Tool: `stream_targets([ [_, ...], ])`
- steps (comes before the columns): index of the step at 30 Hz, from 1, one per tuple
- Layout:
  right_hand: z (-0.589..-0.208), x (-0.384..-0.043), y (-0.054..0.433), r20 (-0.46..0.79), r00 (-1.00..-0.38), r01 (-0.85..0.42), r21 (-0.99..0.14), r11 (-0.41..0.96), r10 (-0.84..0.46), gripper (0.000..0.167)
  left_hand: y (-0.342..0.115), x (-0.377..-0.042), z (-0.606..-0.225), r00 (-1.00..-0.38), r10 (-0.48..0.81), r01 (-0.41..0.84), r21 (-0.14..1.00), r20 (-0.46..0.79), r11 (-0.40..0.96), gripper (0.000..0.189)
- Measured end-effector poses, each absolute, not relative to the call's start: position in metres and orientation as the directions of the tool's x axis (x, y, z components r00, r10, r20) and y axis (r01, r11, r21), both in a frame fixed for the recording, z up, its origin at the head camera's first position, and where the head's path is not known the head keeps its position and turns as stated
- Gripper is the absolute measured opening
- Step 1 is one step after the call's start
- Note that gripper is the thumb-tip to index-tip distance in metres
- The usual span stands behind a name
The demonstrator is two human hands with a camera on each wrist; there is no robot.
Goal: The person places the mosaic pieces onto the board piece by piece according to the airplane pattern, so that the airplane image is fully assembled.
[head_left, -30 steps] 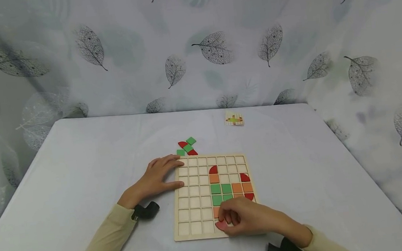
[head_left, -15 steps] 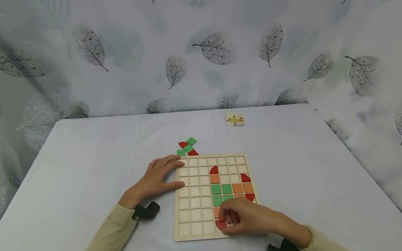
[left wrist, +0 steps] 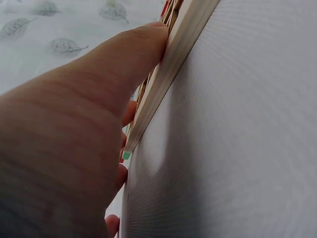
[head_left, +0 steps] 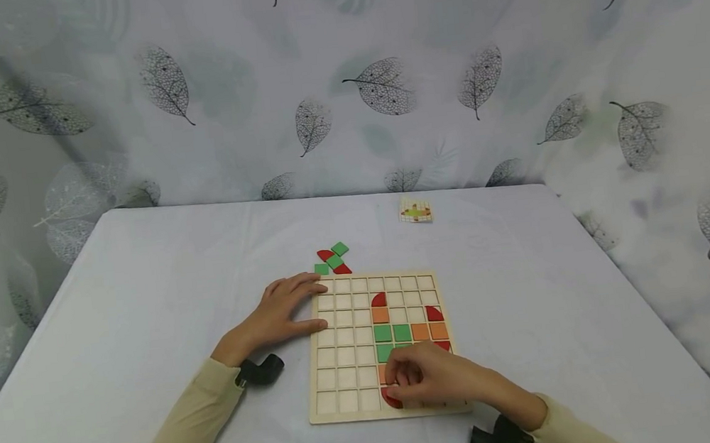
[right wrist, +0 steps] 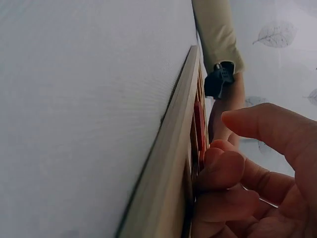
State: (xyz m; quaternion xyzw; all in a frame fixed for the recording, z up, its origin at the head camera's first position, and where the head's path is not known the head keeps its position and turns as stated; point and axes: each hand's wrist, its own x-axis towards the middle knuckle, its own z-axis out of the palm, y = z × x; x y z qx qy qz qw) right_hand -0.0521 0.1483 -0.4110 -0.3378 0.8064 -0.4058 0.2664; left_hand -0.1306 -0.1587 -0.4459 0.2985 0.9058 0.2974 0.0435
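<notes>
A square wooden grid board (head_left: 347,378) lies on the table. My left hand (head_left: 274,313) rests along its left edge with fingers extended and thumb on the rim. Over the lower right part, my right hand (head_left: 430,375) has curled fingers, and its thumb stands apart from them in the right wrist view. Beside those fingertips a red quarter-circle piece (head_left: 391,401) sits in a front-row cell, partly covered. Green squares (head_left: 382,333), orange squares (head_left: 420,333) and other red quarter-circles (head_left: 434,314) fill cells on the board. The right hand hides several cells.
Loose green squares (head_left: 340,248) and red pieces (head_left: 325,255) lie behind the board's far left corner. A small patterned card (head_left: 415,210) lies near the table's far edge. A leaf-print curtain (head_left: 220,85) hangs behind the white-covered table (head_left: 526,269).
The red quarter-circle has gone from tilted in my right fingers to flat in its cell. My right fingers have eased slightly up off it. My left hand stays put.
</notes>
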Motion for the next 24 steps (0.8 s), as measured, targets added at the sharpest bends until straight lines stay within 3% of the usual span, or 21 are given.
stream_targets([
  [24,-0.399,-0.087,0.132,-0.122,-0.658,-0.46,-0.716,0.525,-0.743,0.005,-0.16,-0.132,-0.446,-0.813,0.573,0.521,0.563,0.1,0.641,0.06],
])
